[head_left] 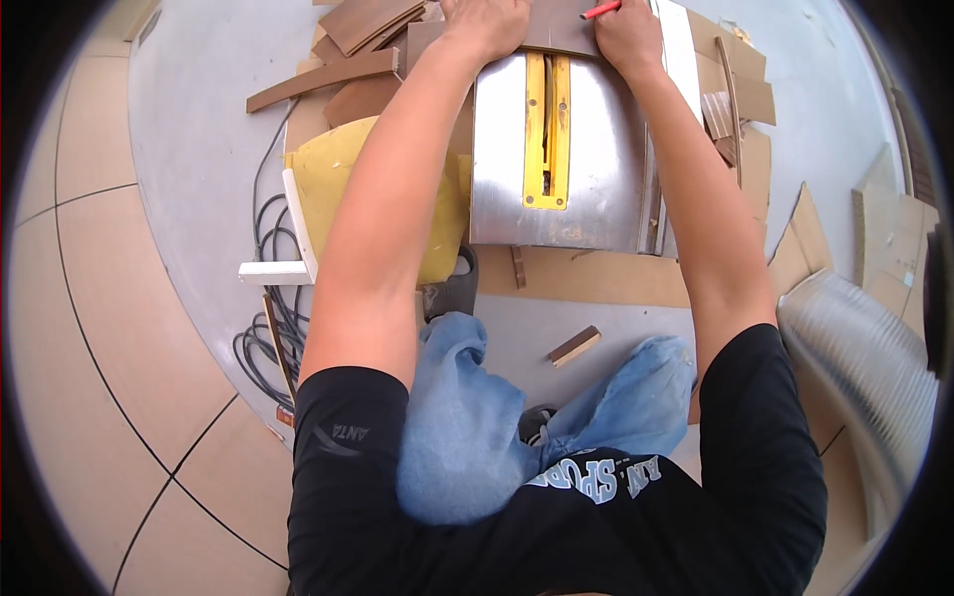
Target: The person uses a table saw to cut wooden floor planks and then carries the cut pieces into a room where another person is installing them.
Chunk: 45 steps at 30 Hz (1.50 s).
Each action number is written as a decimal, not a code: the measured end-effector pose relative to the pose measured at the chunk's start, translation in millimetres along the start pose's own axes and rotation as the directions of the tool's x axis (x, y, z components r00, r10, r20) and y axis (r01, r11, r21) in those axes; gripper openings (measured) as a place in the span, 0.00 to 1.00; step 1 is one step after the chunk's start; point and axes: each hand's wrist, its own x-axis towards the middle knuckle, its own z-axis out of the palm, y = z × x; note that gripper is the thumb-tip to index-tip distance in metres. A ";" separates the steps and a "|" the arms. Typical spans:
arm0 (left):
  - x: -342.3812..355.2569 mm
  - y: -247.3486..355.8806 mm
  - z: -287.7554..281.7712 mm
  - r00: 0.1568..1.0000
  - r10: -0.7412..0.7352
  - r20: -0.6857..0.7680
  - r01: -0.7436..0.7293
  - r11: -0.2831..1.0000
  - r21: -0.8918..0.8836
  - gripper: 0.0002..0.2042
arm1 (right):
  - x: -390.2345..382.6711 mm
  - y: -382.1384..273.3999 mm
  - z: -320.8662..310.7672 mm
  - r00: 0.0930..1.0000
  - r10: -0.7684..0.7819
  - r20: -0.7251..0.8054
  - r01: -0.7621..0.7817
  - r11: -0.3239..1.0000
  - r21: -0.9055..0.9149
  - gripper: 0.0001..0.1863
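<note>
At the top edge of the head view, my left hand (487,28) rests on a brown wooden board (558,28); its fingers are cut off by the frame. My right hand (632,38) is closed around a red pencil (600,10) at the board's right end. The board lies across the far part of a table saw's shiny metal top (606,149). Set into that top is a yellow slotted insert (534,129), which sits between my forearms. Whether a blade stands in the slot, I cannot tell.
Brown board offcuts (363,25) are heaped at the far left, beside a yellow panel (333,164). Black cable (260,343) coils on the floor at left. A small wood offcut (574,346) lies between my legs. A ribbed silver duct (860,348) stands at right near cardboard (800,238).
</note>
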 end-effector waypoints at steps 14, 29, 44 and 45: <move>-10.7 14.8 -9.6 0.992 -0.086 0.089 0.084 0.996 0.028 0.31 | -6.3 4.2 -4.9 1.000 0.007 -0.004 -0.007 0.998 0.060 0.12; -17.0 18.7 -17.1 0.983 -0.139 0.124 0.136 0.990 0.027 0.32 | -10.5 6.5 -0.7 1.000 -0.026 -0.008 0.026 1.000 0.005 0.14; -19.4 12.7 -6.6 0.991 -0.093 0.096 0.089 0.995 0.038 0.32 | -16.1 -0.2 -7.2 0.999 0.030 0.036 -0.029 0.999 -0.019 0.16; -19.5 13.6 -7.6 0.990 -0.098 0.102 0.095 0.995 0.039 0.32 | -16.4 -0.5 -8.4 0.998 0.040 0.056 -0.039 0.999 -0.010 0.16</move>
